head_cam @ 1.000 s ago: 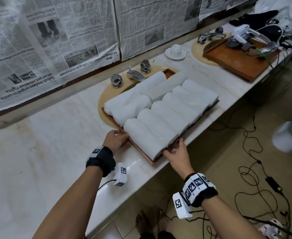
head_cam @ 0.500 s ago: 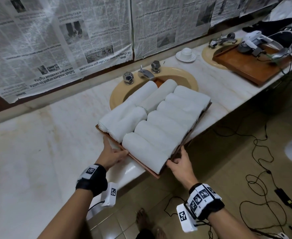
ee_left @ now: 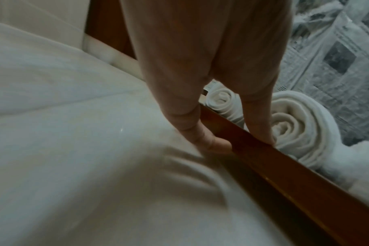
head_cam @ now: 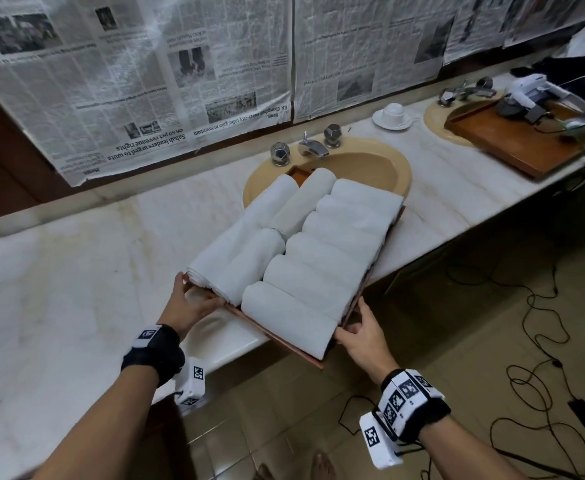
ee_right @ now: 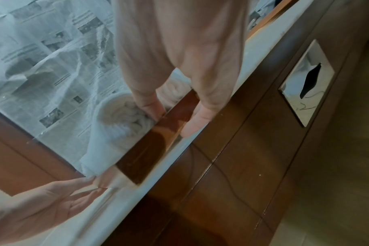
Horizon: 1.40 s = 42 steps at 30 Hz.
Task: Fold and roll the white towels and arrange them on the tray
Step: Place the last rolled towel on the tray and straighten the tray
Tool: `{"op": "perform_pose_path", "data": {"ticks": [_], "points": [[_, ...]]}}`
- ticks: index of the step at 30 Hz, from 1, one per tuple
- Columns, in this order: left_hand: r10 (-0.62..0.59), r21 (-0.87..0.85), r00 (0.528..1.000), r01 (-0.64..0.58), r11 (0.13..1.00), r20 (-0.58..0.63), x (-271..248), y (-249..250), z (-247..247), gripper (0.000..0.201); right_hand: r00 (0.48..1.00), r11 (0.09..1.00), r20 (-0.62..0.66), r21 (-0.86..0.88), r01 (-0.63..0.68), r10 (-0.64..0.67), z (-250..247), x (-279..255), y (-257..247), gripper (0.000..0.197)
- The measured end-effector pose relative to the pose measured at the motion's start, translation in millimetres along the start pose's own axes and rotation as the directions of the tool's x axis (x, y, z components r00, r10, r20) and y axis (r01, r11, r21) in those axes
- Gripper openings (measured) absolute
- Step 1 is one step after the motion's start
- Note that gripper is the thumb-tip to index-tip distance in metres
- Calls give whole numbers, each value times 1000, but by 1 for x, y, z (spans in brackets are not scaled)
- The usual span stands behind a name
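Observation:
A brown wooden tray (head_cam: 286,345) carries several rolled white towels (head_cam: 318,258) in two rows. It lies half over the tan sink (head_cam: 381,168), and its near corner juts past the counter's front edge. My left hand (head_cam: 187,303) pinches the tray's near-left rim (ee_left: 263,158), thumb inside against a towel roll (ee_left: 295,126) and fingertips (ee_left: 213,143) under the rim. My right hand (head_cam: 363,327) grips the near-right rim (ee_right: 158,141), thumb by a towel end (ee_right: 124,119) and fingers (ee_right: 192,123) on the outer wall.
The white marble counter (head_cam: 76,271) stretches left of the tray. A faucet (head_cam: 310,147) stands behind the sink, a cup on a saucer (head_cam: 392,114) further right. A second wooden tray (head_cam: 512,140) with a headset lies at the far right. Cables (head_cam: 526,358) trail over the floor.
The tray with the towels has slid off the sink toward me and turned; its near corner now overhangs the counter edge. Both hands stayed on its rim.

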<state>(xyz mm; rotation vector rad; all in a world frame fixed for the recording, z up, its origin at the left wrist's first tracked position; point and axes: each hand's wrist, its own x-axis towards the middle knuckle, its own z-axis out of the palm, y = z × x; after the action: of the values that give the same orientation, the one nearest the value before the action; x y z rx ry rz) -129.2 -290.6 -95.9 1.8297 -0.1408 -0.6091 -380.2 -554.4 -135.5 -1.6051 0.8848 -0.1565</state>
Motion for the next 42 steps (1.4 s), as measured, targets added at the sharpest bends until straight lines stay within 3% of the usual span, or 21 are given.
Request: {"op": "perform_pose_path", "data": {"ticks": [4, 9, 15, 19, 24, 31, 39, 42], "points": [[-40, -14, 998, 39, 999, -55, -12, -10, -20, 116, 998, 998, 34, -42, 47, -45, 15, -7, -9, 99], [-61, -160, 986, 36, 986, -153, -29, -25, -37, 90, 993, 993, 93, -86, 83, -75, 34, -13, -22, 96], [-69, -252, 967, 6, 968, -245, -56, -53, -60, 83, 978, 991, 192, -87, 100, -82, 50, -15, -28, 98], [-87, -269, 952, 5, 963, -294, -77, -74, -77, 100, 959, 989, 249, -32, 144, -132, 67, -21, -37, 83], [-93, -289, 922, -21, 957, -375, -102, -80, -90, 106, 933, 987, 326, 1, 162, -153, 85, -25, -48, 78], [-85, -298, 874, -71, 952, -479, -119, -93, -98, 85, 889, 976, 412, 11, 216, -201, 101, -22, -68, 72], [-119, -323, 840, -70, 944, -530, -132, -102, -106, 89, 859, 969, 470, -31, 243, -201, 121, -9, -66, 69], [-125, -330, 829, -76, 941, -546, -137, -104, -111, 84, 854, 967, 484, -60, 249, -190, 131, -5, -66, 80]]}}
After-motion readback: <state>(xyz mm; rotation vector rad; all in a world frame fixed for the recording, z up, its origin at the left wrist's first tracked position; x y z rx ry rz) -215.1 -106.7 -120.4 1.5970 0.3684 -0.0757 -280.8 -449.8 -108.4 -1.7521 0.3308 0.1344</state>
